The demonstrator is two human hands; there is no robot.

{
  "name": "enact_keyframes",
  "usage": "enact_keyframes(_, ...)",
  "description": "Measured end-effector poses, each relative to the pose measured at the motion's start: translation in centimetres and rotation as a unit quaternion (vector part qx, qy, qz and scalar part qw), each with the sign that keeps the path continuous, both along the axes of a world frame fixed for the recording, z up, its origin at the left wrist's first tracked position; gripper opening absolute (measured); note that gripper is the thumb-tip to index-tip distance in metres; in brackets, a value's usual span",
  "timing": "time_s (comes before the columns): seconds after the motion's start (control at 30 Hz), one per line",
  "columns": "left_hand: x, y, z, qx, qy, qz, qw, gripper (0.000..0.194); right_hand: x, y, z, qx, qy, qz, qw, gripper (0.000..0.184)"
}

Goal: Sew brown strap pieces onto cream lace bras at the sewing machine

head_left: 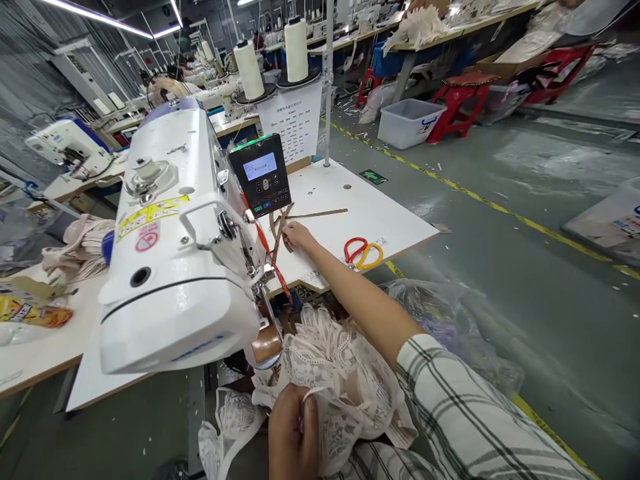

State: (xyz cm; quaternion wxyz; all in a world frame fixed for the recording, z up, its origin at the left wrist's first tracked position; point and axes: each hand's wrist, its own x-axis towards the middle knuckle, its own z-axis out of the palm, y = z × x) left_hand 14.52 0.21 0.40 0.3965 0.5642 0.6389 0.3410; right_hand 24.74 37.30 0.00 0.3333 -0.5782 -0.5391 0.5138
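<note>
My left hand is closed on the edge of a cream lace bra, low in the view. More lace bras lie bunched behind it, below the table edge. Stretched out over the white sewing table, my right hand has its fingers pinched together at several narrow brown strips. It appears to grip one of them, though the fingertips partly hide it. One long brown strip extends to the right. Scissors with a red and a yellow handle lie to the right of my right forearm.
A white sewing machine fills the left, with a control panel behind my right hand. A red ribbon hangs beside its needle area. Thread cones stand at the back. A clear plastic bag lies right of the table.
</note>
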Motion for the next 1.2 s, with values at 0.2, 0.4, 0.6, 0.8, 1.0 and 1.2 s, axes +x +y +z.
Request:
enact_keyframes(0.2, -0.7, -0.1, -0.3, -0.027, -0.003, 0.039, 0.999, 0.039, 1.6, -5.6, 1.8, -0.028, 0.259, 0.009, 0.966, 0.019)
enact_keyframes(0.4, -1.6, -0.1, 1.9, 0.002, -0.059, 0.092, 0.994, 0.036, 4.4, -17.1, 2.3, -0.105, 0.371, 0.122, 0.914, 0.035)
enact_keyframes(0.6, -2.5, 0.2, 4.1, 0.009, -0.032, 0.076, 0.997, 0.029, 4.5, -27.4, 3.5, -0.063, 0.383, 0.191, 0.901, 0.068)
enact_keyframes(0.8, -1.8, 0.8, 4.5, -0.007, 0.002, -0.062, 0.998, 0.032, 4.3, -29.3, 2.9, -0.078, 0.317, 0.152, 0.933, 0.057)
enact_keyframes(1.0, -1.5, -0.1, 3.4, -0.071, -0.003, -0.115, 0.991, 0.038, 6.5, -25.1, 0.5, -0.212, 0.476, 0.001, 0.853, 0.026)
enact_keyframes(1.2, -2.8, -0.7, 1.3, -0.088, -0.019, -0.126, 0.988, 0.039, 10.3, -21.5, -0.1, -0.036, 0.428, -0.099, 0.898, 0.027)
